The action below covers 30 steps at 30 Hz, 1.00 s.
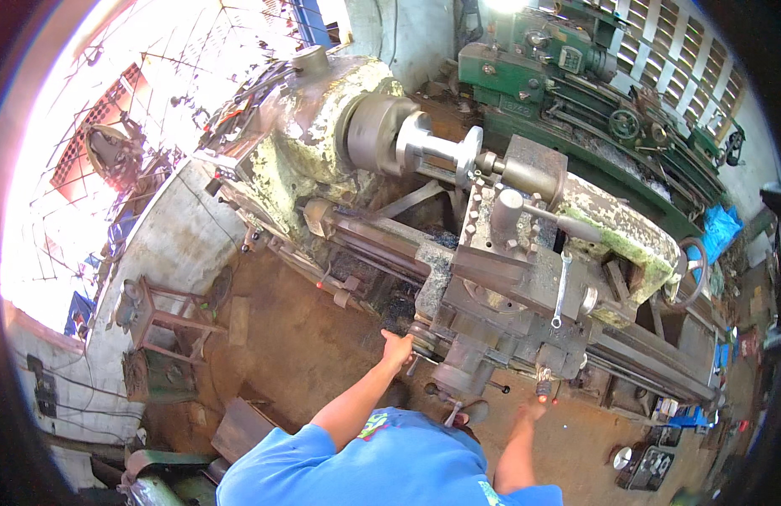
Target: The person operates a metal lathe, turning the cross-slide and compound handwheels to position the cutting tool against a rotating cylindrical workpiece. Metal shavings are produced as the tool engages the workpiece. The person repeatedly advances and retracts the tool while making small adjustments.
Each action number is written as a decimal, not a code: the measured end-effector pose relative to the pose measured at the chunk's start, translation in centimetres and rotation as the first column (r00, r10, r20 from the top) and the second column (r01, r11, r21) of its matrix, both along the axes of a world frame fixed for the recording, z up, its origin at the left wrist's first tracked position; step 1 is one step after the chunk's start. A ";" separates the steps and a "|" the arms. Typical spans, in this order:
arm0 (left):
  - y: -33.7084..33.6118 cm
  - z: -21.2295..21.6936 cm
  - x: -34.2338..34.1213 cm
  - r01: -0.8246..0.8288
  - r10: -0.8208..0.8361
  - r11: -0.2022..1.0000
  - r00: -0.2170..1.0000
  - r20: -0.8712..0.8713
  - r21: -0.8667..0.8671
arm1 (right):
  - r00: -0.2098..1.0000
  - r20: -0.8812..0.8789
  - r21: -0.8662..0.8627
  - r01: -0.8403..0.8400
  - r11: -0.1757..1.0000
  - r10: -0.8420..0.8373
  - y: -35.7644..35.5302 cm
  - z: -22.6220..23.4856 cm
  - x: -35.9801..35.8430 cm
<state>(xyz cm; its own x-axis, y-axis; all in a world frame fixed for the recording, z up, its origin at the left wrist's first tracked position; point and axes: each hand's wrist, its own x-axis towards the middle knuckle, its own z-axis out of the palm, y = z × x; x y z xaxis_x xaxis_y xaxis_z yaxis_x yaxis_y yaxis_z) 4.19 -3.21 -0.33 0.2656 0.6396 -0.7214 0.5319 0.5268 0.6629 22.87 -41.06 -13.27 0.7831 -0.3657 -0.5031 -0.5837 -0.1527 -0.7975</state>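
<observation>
A large worn lathe stands before me. Its chuck (375, 135) holds a shiny flanged metal workpiece (439, 148), and the tailstock (609, 221) meets the workpiece's right end. My left hand (397, 347) is closed on the carriage handwheel (424, 339), its fingers partly hidden. To the right, my right hand (534, 410) is at a short lever (544, 386) low on the carriage, fingers seemingly closed round its end. Above that lever, a combination wrench (562, 291) lies on the carriage. The tool post (507, 212) sits close to the workpiece, with several bolts around it.
A green lathe (512, 84) stands behind along the wall. At the left are a rusty metal stand (175, 325) and a bright grille opening. A blue plastic bag (717, 236) lies by the tailstock wheel (687, 271). Metal chips lie on the lathe bed.
</observation>
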 end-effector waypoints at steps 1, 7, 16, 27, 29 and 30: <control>0.1 -0.2 0.1 -0.011 0.010 1.000 1.000 0.024 0.028 | 0.978 0.197 -0.032 0.078 0.996 -0.071 -0.9 2.1 0.8; 0.1 -1.3 0.4 -0.029 0.028 0.991 1.000 0.009 0.127 | 0.772 0.636 -0.154 0.154 0.976 -0.022 -0.1 18.2 3.1; 0.6 0.1 0.2 -0.039 0.041 0.999 0.997 0.068 -0.031 | 0.645 0.372 -0.544 -0.432 0.720 0.668 9.0 24.1 2.0; 0.6 0.2 0.1 -0.046 0.045 0.998 0.999 0.022 0.052 | 0.713 0.457 -0.397 -0.372 0.839 0.532 8.4 23.4 2.9; 0.7 0.1 0.2 -0.062 0.060 0.997 0.998 0.036 0.046 | 0.731 0.438 -0.369 -0.384 0.847 0.523 8.3 23.3 3.1; 0.8 0.1 0.1 -0.067 0.066 0.997 0.997 0.047 0.027 | 0.737 0.432 -0.361 -0.387 0.849 0.520 8.2 23.2 3.1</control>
